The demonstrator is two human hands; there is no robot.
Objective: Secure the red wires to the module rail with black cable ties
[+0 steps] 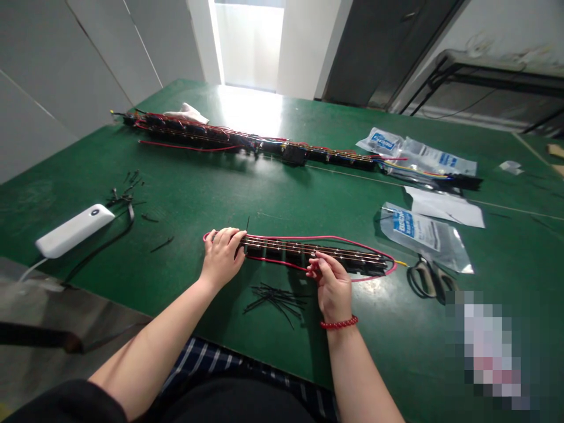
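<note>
A short wire harness (308, 252) of black blocks strung on thin wires, edged by a loop of red wire (339, 239), lies directly in front of the person on a green work mat (176, 194). Its long axis runs crosswise, roughly left to right, dipping slightly toward the right end, where a yellow wire leaves it. Both hands are on or at it: the left hand (221, 255) is curled over the left end, its fingers closed on the bundle, with a thin black cable tie (247, 232) standing up just beside the fingertips. The right hand (332, 288) is nearer the middle and the near edge, its thumb and forefinger pinched narrowly at the red wire, though the exact grip is partly hidden. A red bead bracelet (339, 322) circles the right wrist. A loose pile of black cable ties (275, 299) lies just below the harness, between the forearms. To the right are black-handled scissors (429, 279) and a clear anti-static bag (416, 235) with a blue label. Farther off, a much longer harness (247, 141) stretches across the mat, and its right end lies on another bag (418, 154). At the left, a white power bank (74, 230) sits near scattered cut tie ends (126, 191).
</note>
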